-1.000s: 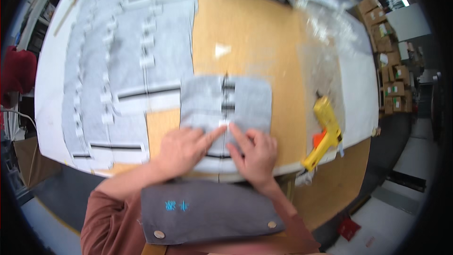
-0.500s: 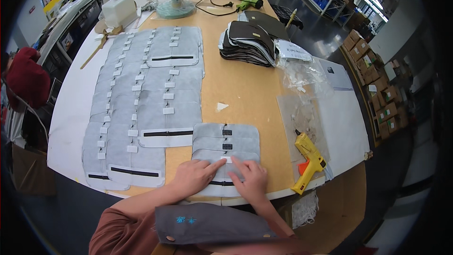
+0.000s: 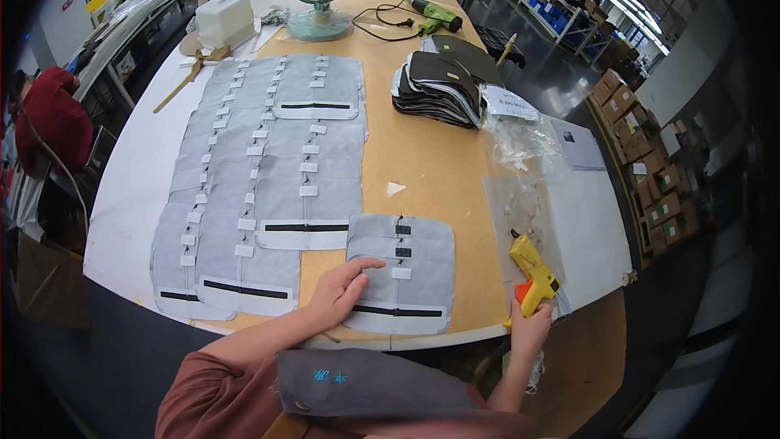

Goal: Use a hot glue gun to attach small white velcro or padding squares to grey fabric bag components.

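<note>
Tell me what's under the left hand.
The left hand rests on a grey felt panel lying on the wooden table. The felt beneath the palm is hidden.

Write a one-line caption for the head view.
Left hand presses a grey felt panel; right hand grips a yellow glue gun.

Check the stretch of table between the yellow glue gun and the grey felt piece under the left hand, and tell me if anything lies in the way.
Nothing visible does. The right hand grips the yellow glue gun at the table's front edge; between it and the grey felt piece, which the left hand presses flat, lies only bare tabletop.
</note>
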Demonstrator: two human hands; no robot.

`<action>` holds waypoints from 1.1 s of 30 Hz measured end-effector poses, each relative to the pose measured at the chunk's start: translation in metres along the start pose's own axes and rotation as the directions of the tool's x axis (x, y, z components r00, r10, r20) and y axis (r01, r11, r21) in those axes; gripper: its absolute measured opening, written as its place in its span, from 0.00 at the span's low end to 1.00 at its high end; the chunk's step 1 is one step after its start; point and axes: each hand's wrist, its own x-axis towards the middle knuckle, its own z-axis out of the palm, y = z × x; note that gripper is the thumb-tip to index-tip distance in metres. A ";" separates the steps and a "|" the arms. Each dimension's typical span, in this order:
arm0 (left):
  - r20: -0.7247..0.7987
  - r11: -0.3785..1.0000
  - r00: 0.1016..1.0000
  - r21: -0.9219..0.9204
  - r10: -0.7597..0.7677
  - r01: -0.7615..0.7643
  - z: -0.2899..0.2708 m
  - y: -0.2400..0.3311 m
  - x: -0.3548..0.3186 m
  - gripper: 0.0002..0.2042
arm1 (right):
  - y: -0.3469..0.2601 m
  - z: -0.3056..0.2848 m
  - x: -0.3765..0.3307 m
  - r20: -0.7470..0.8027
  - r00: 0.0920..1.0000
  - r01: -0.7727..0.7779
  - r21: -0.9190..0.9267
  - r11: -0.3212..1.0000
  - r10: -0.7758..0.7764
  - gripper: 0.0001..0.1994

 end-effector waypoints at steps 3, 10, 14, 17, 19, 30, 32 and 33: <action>0.060 0.919 0.976 -0.330 -0.208 0.216 -0.003 -0.006 0.002 0.17 | 0.015 0.002 0.008 0.110 0.994 0.003 -0.018 1.000 -0.001 0.28; 0.373 0.174 0.783 -0.842 -0.498 0.511 -0.014 -0.012 0.017 0.13 | 0.026 -0.001 0.025 0.514 0.854 -0.484 0.731 0.480 0.078 0.21; 0.420 0.078 0.776 -0.856 -0.470 0.511 -0.016 -0.022 0.015 0.12 | 0.005 -0.012 0.003 0.433 0.897 -0.440 0.855 0.275 0.087 0.24; 0.412 0.107 0.788 -0.854 -0.458 0.508 -0.018 -0.019 0.014 0.12 | -0.007 -0.025 -0.008 0.177 0.984 -0.174 0.942 0.287 0.014 0.27; 0.357 0.190 0.789 -0.844 -0.500 0.501 -0.017 -0.011 0.016 0.11 | -0.013 -0.025 -0.008 -0.100 0.993 0.112 0.965 0.237 -0.061 0.32; 0.305 0.567 0.773 -0.542 -0.556 0.621 -0.028 0.015 0.026 0.11 | -0.050 -0.025 0.003 0.279 0.734 -0.468 0.868 -0.163 -0.620 0.39; 0.215 0.773 0.864 -0.387 -0.456 0.504 -0.024 0.006 0.028 0.09 | -0.054 -0.024 0.008 0.300 0.752 -0.361 0.932 0.013 -0.588 0.36; 0.073 0.968 0.966 0.047 -0.248 0.245 -0.022 0.004 0.026 0.07 | -0.062 -0.026 0.002 0.321 0.749 -0.374 0.927 0.030 -0.580 0.36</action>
